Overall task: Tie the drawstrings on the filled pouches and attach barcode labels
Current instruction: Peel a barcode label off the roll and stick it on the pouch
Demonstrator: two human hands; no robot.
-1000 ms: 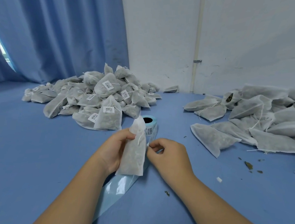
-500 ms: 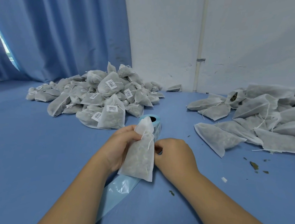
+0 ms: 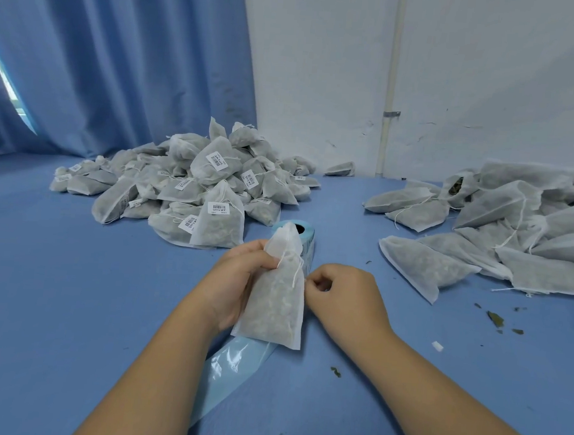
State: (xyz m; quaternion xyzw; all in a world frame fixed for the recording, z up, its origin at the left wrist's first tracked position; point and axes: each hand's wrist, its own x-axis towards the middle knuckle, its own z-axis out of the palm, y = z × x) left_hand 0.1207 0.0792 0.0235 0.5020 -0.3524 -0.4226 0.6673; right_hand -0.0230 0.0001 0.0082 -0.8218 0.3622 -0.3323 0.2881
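My left hand (image 3: 236,278) grips a filled white mesh pouch (image 3: 277,295) upright by its cinched neck, above the blue table. Its white drawstring hangs down the front. My right hand (image 3: 344,297) sits just right of the pouch with fingers curled, thumb and fingertips pinched together at the pouch's right edge; what they pinch is hidden. Behind the pouch stands a light-blue roll of barcode labels (image 3: 306,234), and its empty backing strip (image 3: 229,367) trails toward me under the pouch.
A heap of tied, labelled pouches (image 3: 195,189) lies at the back left. A pile of unlabelled pouches (image 3: 504,234) spreads across the right. Leaf crumbs (image 3: 495,318) and a white scrap (image 3: 437,346) dot the blue table (image 3: 49,301). Blue curtain and white wall stand behind.
The pouch has tilted slightly and shifted right in my left hand. My right hand has closed in against the pouch's right edge.
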